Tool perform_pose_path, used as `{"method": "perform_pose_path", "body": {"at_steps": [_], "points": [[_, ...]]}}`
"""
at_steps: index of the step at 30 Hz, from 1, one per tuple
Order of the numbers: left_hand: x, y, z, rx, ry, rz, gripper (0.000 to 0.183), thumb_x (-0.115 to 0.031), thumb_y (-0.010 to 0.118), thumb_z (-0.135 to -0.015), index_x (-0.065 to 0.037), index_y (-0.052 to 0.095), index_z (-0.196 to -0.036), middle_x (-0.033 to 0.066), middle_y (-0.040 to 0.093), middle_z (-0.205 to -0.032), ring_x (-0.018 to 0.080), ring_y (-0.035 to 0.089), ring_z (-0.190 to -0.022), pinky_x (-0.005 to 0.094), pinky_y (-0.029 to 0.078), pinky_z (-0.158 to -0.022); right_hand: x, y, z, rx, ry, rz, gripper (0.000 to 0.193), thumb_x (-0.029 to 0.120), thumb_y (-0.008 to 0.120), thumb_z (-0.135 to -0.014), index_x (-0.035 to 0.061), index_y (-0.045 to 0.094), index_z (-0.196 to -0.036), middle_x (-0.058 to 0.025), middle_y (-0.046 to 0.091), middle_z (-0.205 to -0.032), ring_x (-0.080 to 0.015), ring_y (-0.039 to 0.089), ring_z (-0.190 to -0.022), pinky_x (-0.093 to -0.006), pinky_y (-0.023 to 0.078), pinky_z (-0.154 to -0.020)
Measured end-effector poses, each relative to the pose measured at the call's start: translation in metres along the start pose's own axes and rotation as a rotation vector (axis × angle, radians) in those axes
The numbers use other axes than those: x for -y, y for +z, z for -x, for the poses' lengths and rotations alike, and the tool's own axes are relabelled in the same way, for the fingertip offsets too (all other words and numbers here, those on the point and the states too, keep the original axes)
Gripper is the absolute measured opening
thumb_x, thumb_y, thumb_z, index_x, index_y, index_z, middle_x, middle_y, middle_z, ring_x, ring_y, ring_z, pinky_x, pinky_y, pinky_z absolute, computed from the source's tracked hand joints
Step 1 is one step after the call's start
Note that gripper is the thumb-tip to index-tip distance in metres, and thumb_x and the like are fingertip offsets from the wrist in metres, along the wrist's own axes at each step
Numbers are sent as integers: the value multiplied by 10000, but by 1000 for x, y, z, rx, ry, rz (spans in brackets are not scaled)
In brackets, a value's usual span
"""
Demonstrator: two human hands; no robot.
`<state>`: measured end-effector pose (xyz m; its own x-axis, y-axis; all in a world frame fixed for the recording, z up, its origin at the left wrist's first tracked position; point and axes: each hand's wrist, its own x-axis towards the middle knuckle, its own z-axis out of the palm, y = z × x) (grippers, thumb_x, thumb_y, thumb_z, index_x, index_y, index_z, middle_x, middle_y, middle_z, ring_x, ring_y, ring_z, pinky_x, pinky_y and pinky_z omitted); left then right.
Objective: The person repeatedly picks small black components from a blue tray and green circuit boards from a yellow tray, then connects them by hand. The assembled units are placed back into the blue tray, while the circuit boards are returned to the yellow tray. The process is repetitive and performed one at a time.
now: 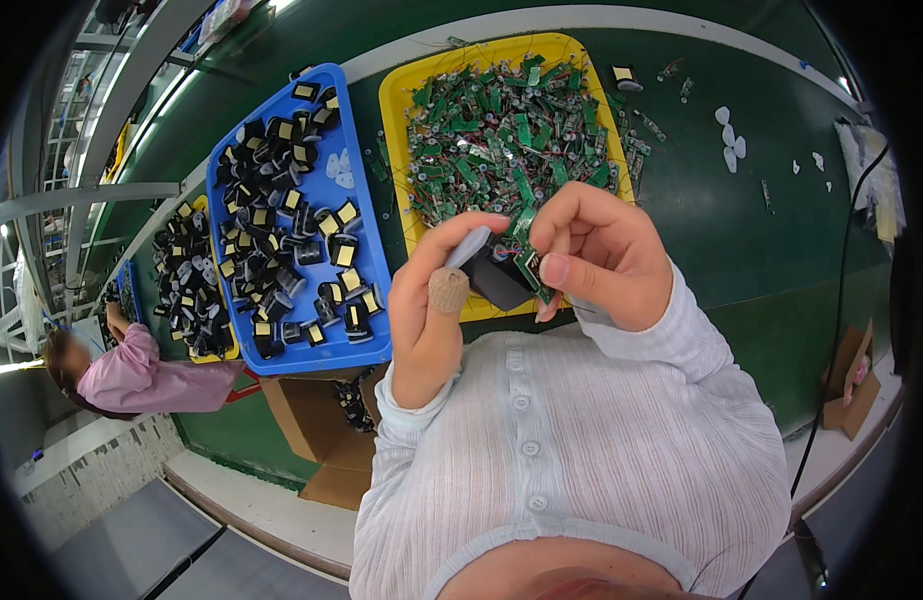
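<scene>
My left hand, its thumb wrapped in a tan finger cover, grips a black plastic housing with a pale grey oval piece at its upper left. Between the thumb and fingers of my right hand is a green circuit board, set against the housing's right side. Thin red wires show between board and housing. Just beyond my hands lies a yellow tray heaped with green circuit boards that carry wires and small round parts.
A blue tray of black housings stands left, with another yellow tray past it. Small white pieces and stray boards lie right on the green table. A cardboard box sits below; a co-worker in pink is far left.
</scene>
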<state>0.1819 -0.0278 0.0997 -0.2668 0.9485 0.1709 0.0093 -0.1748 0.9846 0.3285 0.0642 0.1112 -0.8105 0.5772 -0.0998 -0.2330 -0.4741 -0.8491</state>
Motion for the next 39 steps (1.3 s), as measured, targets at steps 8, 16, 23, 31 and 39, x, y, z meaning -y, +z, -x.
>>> {"method": "perform_pose_path", "body": {"at_steps": [8,16,23,31,39], "points": [[-2,2,0,0,-39,22,436,-353,383,-912,35,498,-1076,61,562,-936,111,518,-848,220,386,-769,-2,0,0,43,39,-91,146,79,590,-808,10,487,-887,4,493,-669,-69,531,-575,-191,451,-533],[-2,4,0,-67,28,-206,337,-263,425,-878,18,537,-1028,94,560,-879,157,508,-742,236,393,-684,-1,-2,0,46,15,43,140,66,594,-799,8,492,-874,-7,510,-659,-69,532,-567,-195,451,-531],[-3,2,-3,-87,217,-456,270,-173,477,-814,30,566,-968,121,551,-785,218,493,-667,274,392,-615,0,-6,0,60,72,149,123,82,583,-804,-4,528,-873,-21,532,-660,-71,526,-572,-197,455,-527],[-2,-2,-5,-36,343,-513,288,-191,469,-823,42,568,-960,131,582,-809,240,519,-680,304,408,-620,-1,-5,0,148,92,97,125,107,564,-821,-16,545,-837,-36,531,-724,-79,524,-652,-212,493,-550],[8,6,-7,-6,208,-169,449,-209,448,-828,66,455,-1183,182,548,-1092,255,530,-959,327,394,-847,-5,5,8,-55,-373,749,82,49,603,-755,16,540,-796,-67,478,-711,-172,526,-576,-277,432,-471]]}}
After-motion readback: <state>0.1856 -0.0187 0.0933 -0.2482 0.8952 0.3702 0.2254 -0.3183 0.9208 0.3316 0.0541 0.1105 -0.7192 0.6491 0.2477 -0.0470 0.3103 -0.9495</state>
